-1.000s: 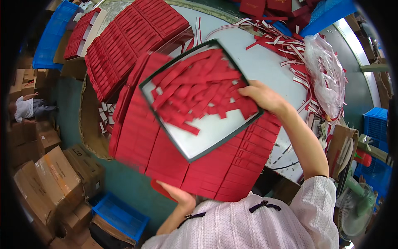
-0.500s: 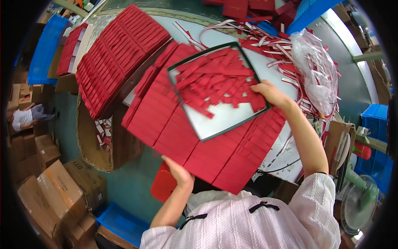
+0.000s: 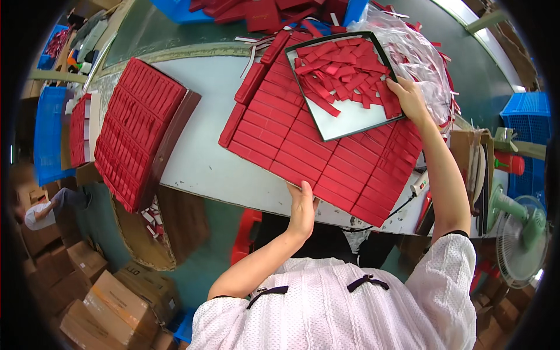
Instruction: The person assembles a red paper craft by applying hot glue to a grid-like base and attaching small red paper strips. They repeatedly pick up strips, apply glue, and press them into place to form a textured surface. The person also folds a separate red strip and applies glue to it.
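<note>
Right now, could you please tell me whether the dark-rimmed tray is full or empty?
Partly filled: red strips lie heaped in the tray, but its white bottom shows along the near side.

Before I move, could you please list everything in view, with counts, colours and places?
Table: 1, pale, centre
Left block: 1, red, table's left
Near block: 1, red, right of centre
Tray: 1, dark-rimmed white, over near block
Strips: many, red, in tray
Bag: 1, clear, upper right
Boxes: several, red, top
Crates: several, blue, left, right, top
Cartons: several, brown, lower left
Fan: 1, green, right
Power strip: 1, white, right of near block
Co-worker: 1, white top, far left
Left hand: 1, bare, near block's lower edge
Right hand: 1, bare, tray's right edge
</note>
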### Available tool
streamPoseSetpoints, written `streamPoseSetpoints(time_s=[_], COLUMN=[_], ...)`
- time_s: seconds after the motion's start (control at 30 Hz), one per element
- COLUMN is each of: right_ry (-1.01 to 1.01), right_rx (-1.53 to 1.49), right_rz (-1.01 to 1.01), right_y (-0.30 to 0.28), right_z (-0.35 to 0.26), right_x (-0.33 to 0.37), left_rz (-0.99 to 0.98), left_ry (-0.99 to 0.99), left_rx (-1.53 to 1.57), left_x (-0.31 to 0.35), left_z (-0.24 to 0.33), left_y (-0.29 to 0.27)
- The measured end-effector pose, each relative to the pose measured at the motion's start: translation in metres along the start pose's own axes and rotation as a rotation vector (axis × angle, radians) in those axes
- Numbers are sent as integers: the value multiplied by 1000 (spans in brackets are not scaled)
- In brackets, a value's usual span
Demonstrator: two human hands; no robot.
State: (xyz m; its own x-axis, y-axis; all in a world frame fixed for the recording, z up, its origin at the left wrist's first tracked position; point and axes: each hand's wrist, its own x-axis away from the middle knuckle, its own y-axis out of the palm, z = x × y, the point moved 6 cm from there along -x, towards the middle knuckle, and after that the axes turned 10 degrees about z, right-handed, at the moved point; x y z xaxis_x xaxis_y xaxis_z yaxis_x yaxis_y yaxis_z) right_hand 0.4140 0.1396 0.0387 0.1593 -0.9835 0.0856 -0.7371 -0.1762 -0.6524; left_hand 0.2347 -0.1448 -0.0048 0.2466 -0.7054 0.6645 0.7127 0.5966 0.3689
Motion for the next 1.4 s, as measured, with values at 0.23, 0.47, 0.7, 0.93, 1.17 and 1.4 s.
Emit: streamPoseSetpoints(time_s=[0.23,0.47,0.7,0.93,1.17,1.4], right_ry=[104,524,258,832,734,521], right_rx=[-317,-736,640,384,480,507], right_rz=[403,636,896,814,757,764], right_y=[-12,7,-9,36,31,11], right_z=[-2,13,-5,31,18,25], right_x=[57,93,167,262,206,183], left_rz=[26,-323,-399,-237,-151,-82], left_ry=[973,773,526,591,532,604], left_rx=[-901,-1070,-804,-814,-727,-795], left_x=[-6,-169,-151,-117,-96,-97], left_z=[135,218,178,161,155,169], left_y=[-43,-26,-46,-95,-116,-103])
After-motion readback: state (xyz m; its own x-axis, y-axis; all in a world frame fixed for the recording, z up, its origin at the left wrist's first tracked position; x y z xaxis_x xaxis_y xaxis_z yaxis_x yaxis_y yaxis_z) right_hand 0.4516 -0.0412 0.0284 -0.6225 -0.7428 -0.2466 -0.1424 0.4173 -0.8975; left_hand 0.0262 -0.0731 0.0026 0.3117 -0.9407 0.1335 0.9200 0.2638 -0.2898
